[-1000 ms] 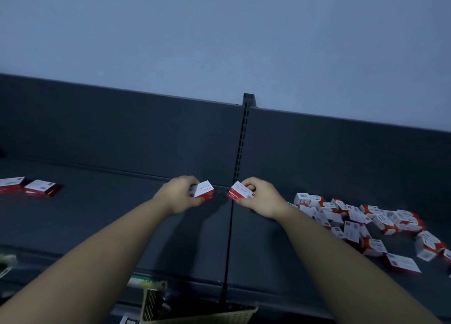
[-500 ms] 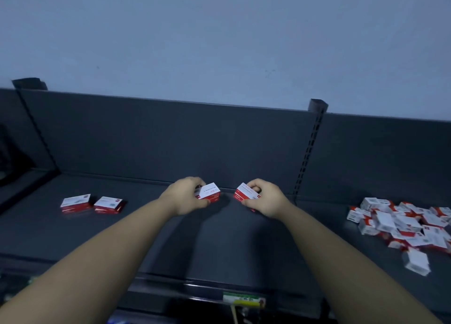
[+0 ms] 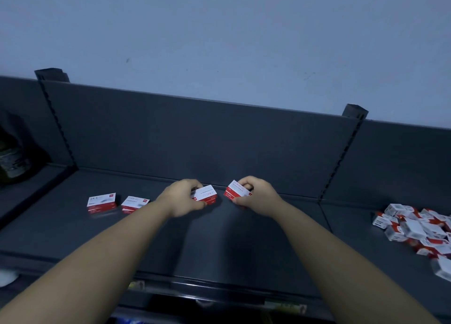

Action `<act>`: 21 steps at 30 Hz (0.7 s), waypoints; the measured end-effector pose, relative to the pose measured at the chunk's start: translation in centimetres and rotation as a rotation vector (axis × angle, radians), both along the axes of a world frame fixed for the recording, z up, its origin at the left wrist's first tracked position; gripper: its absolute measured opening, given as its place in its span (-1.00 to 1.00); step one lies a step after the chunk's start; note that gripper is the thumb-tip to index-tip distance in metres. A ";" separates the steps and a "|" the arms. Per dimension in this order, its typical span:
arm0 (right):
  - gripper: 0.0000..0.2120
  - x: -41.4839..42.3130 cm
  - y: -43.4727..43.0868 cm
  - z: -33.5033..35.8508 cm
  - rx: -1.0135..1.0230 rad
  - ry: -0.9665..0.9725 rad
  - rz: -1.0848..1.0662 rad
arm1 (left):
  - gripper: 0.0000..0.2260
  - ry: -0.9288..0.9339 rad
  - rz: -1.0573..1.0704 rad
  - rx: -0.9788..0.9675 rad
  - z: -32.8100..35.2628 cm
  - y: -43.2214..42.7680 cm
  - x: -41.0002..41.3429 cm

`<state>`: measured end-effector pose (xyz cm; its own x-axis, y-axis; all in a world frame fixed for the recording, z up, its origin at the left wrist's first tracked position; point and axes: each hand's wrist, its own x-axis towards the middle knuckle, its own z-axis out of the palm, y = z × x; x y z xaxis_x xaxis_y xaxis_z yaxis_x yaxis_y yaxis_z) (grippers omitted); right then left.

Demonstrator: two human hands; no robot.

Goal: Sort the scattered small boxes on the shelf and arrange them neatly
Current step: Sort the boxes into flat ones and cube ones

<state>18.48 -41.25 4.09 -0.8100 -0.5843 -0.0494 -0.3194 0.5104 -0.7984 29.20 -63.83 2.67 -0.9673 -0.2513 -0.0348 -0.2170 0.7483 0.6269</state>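
Right now both hands hover over the middle of the dark grey metal shelf (image 3: 219, 250), near its back edge. The left hand (image 3: 181, 198) grips a small red-and-white cardboard box (image 3: 206, 194) with fingers and thumb curled round it. The right hand (image 3: 257, 196) pinches a second red-and-white box (image 3: 236, 191), which is tilted. I cannot tell whether either box touches the shelf.

Toward the shelf's left end a first placed box (image 3: 101, 202) and a neighbouring placed box (image 3: 134, 203) lie flat side by side, just apart. The heap of small white-and-red boxes (image 3: 412, 226) sprawls by the right edge, beyond the slotted upright (image 3: 338, 157), so most of the sorting looks undone.

The likely step is to set these two boxes down to extend that row. The risks:
- The tilted box may land askew if released before it is levelled.
- Both hands sit well apart from the row, so a gap or crooked line could result.
- A sweeping forearm could nudge the placed boxes.
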 end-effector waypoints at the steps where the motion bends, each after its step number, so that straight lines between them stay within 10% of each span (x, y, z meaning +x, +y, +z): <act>1: -0.73 -0.1 -0.3 -0.1 0.008 0.001 0.004 | -0.67 0.009 0.011 0.012 0.0 -0.3 0.1; 21: -0.71 2.0 -15.8 -0.7 -0.038 -0.021 0.093 | -0.74 0.014 0.055 0.000 -0.8 -18.3 4.9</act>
